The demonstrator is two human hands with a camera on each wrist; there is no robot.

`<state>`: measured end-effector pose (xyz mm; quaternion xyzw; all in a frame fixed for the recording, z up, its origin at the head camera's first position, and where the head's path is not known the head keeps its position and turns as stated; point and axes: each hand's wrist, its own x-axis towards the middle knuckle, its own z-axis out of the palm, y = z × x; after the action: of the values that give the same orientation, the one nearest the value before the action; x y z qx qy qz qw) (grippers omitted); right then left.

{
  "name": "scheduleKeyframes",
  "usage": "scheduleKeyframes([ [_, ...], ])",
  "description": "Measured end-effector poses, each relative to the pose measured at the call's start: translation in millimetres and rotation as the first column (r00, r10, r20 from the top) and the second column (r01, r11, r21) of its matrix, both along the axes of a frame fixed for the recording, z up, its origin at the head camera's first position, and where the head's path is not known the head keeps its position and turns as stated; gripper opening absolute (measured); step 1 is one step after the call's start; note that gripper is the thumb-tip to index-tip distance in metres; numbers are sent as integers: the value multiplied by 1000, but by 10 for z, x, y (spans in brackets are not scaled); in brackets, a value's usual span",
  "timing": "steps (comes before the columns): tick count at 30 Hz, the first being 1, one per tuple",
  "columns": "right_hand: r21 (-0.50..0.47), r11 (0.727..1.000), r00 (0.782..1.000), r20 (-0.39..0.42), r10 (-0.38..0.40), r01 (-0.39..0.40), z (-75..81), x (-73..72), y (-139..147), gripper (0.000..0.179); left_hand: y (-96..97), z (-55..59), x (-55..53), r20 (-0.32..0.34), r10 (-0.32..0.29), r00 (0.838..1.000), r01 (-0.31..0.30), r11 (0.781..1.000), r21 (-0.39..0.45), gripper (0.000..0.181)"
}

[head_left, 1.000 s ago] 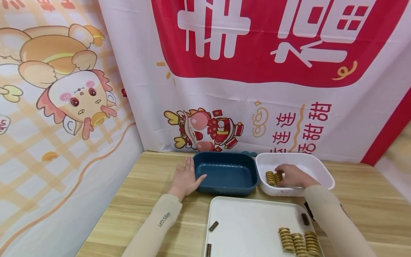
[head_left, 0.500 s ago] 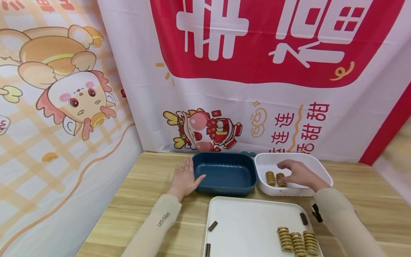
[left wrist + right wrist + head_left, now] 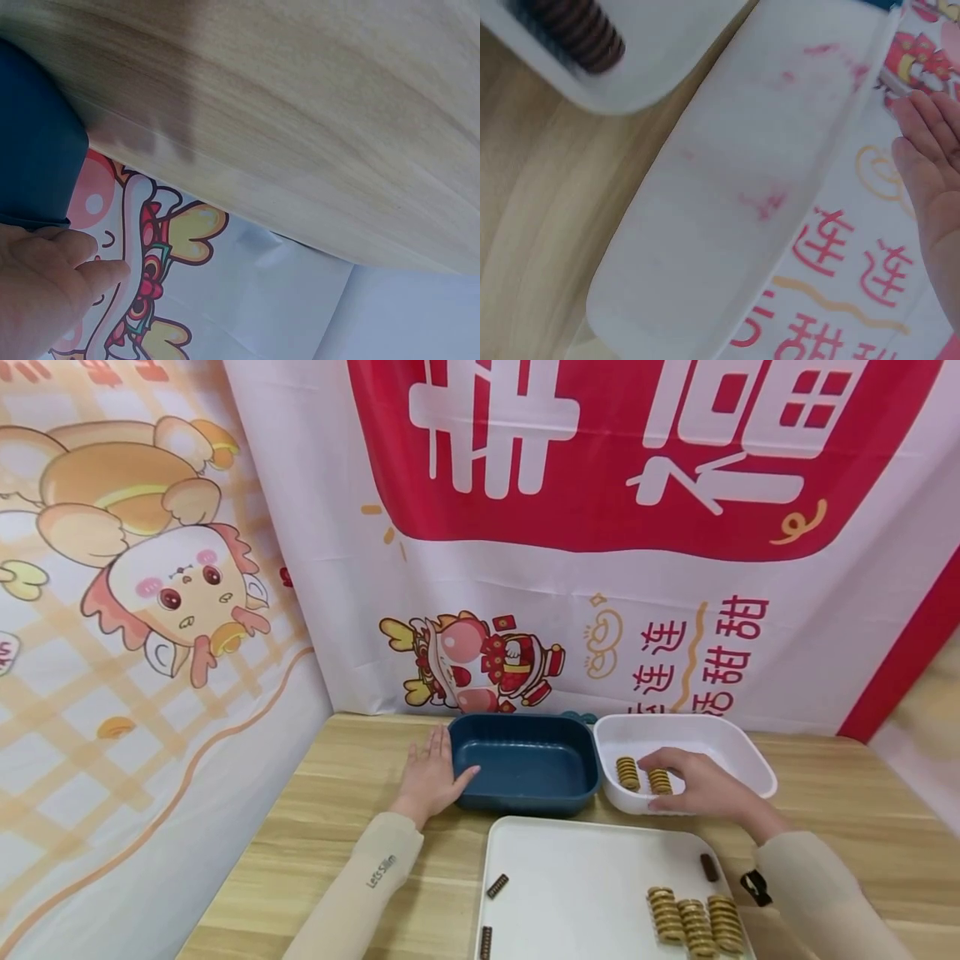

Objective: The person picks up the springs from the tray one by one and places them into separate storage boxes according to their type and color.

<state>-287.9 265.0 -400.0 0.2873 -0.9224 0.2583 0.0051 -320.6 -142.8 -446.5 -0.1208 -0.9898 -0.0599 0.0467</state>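
My left hand (image 3: pixel 431 777) rests against the left end of the dark blue tub (image 3: pixel 525 797), fingers straight and thumb over the rim. In the left wrist view, that hand (image 3: pixel 41 292) lies beside the tub wall (image 3: pixel 34 142). My right hand (image 3: pixel 708 789) hovers over the near side of the white tub (image 3: pixel 738 760), thumb and fingers apart, holding nothing visible. Two stacks of round sandwich biscuits lie in this tub: a left stack (image 3: pixel 627 774) and a right stack (image 3: pixel 660 781) next to my fingers. In the right wrist view, the hand (image 3: pixel 937 187) shows extended fingers.
A white tray (image 3: pixel 570 877) in front carries biscuit stacks (image 3: pixel 697 928) at its right. Small dark brown ridged bars sit near its edges, one at the left (image 3: pixel 498 886) and another at the upper right (image 3: pixel 708 867). A printed cloth (image 3: pixel 480 577) hangs behind the wooden table (image 3: pixel 315 827).
My right hand has let go of the right biscuit stack, which now lies apart from the left one in the white tub. The hand has drawn back toward the near rim. My left hand stays put.
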Motion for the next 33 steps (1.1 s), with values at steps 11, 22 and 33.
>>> scheduleKeyframes([
  [11,29,987,977,-139,162,-159,131,457,-143,50,8,17,-2,6,2,1000,-2,1000,11,88],
  [22,40,967,955,-154,254,-251,100,890,-309,50,15,25,-2,4,1,1000,-1,1000,15,87],
  [33,-19,983,921,349,175,-180,140,1268,-446,46,9,3,-19,8,0,1000,0,1000,-1,89],
])
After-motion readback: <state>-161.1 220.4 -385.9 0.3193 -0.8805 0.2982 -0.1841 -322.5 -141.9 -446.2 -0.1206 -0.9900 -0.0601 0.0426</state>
